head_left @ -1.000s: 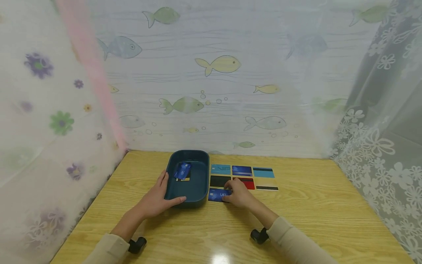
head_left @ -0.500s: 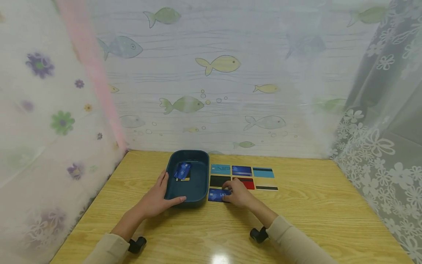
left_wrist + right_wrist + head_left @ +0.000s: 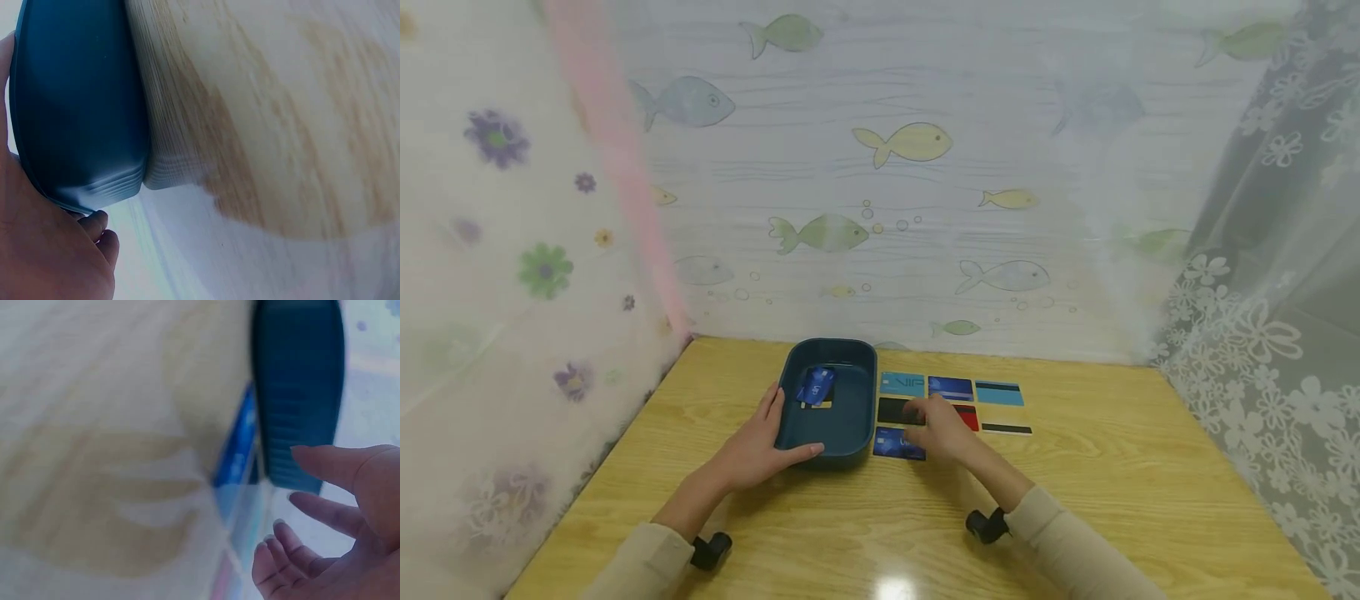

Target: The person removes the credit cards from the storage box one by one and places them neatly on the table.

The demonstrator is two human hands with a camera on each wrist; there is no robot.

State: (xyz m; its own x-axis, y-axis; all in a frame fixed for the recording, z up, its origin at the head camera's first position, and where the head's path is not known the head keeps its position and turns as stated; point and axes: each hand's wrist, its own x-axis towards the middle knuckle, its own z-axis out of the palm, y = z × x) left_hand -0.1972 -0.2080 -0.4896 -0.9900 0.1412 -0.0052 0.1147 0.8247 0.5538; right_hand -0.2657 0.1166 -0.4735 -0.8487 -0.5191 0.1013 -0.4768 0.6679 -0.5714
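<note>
My left hand holds a dark blue plastic tray at its near left corner. Its thumb lies over the near rim, and the fingers are against the left side. Inside the tray, blue VIP cards overlap a black-and-gold card. My right hand hovers with fingers apart over the nearest card on the table, a blue VIP card. Between its thumb and fingers I see nothing in the right wrist view. The hand partly covers a black card and a red card.
Behind these lie a light blue VIP card, a dark blue card and a striped light blue card. A pale gold card is at the right. The wooden table ends at a fish-print curtain.
My right hand has lifted slightly off the blue VIP card, showing more of its right end. My left hand and the tray have stayed put.
</note>
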